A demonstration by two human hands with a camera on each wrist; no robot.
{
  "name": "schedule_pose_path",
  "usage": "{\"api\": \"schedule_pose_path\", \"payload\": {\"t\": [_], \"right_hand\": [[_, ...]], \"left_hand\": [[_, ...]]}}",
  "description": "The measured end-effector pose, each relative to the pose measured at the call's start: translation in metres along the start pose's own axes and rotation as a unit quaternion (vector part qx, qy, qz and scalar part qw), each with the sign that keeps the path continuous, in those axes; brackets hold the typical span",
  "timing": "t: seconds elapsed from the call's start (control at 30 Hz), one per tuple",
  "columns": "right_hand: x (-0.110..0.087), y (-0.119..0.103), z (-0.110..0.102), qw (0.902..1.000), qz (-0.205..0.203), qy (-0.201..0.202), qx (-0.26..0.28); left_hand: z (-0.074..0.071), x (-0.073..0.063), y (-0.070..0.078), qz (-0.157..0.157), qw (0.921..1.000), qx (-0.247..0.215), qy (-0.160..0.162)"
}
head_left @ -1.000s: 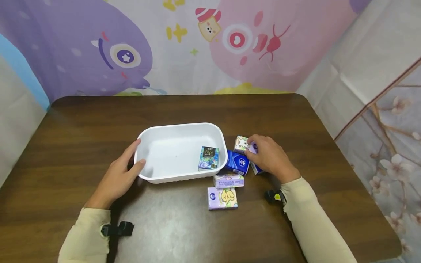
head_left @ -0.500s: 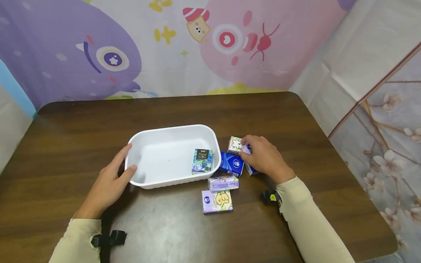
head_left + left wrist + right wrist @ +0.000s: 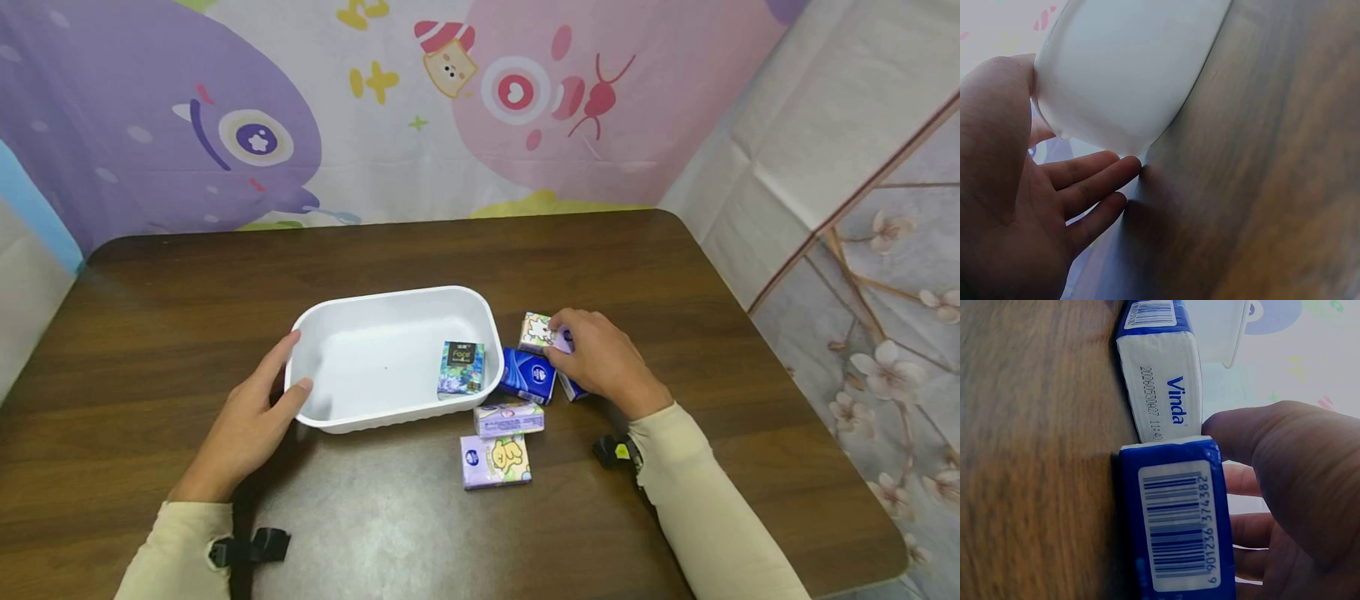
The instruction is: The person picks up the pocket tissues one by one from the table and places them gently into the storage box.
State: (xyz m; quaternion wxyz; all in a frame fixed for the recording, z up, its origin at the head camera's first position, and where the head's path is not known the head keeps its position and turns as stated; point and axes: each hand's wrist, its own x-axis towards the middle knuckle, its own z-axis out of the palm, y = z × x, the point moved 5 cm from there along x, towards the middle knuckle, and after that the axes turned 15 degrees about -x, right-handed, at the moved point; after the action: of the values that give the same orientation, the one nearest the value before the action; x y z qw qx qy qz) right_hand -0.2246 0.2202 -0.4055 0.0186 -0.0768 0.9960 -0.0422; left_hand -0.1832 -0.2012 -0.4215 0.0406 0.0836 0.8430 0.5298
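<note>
My left hand point(image 3: 242, 412) touches the left end of a white plastic tray point(image 3: 375, 358), thumb and index finger at its rim. In the left wrist view, its other fingers point(image 3: 1094, 187) stretch out beside the tray wall, close over the table. My right hand point(image 3: 606, 358) pinches a small cartoon-printed tissue pack point(image 3: 536, 330) between thumb and fingers, right of the tray. A blue tissue pack point(image 3: 528, 375) lies against the tray's right side. Another blue pack point(image 3: 573, 388) is partly hidden under the right hand; its barcode side point(image 3: 1179, 525) shows in the right wrist view.
Inside the tray, at its right end, lies a blue-green tissue pack point(image 3: 461, 368) with a black label. Two purple packs, one point(image 3: 508, 419) behind the other point(image 3: 496, 462), lie by the tray's front right corner. A printed curtain point(image 3: 390, 150) hangs behind the brown table point(image 3: 360, 533).
The head view has turned slightly, so everything sits a little farther left in it. Both hands keep their places at the tray and the cartoon-printed tissue pack.
</note>
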Motion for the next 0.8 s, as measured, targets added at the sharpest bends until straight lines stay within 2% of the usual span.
{"api": "schedule_pose_path", "payload": {"t": [0.53,0.8], "right_hand": [[-0.0006,0.0003,-0.0003,0.9999,-0.006,0.008,-0.007],[-0.0001,-0.0007,-0.0004,0.9991,-0.023,0.034,-0.007]], "left_hand": [[0.0017,0.0006,0.0002,0.007,0.9999,0.002,0.008],[0.0007,-0.0004,-0.0015,0.001,1.0000,0.002,0.008]]}}
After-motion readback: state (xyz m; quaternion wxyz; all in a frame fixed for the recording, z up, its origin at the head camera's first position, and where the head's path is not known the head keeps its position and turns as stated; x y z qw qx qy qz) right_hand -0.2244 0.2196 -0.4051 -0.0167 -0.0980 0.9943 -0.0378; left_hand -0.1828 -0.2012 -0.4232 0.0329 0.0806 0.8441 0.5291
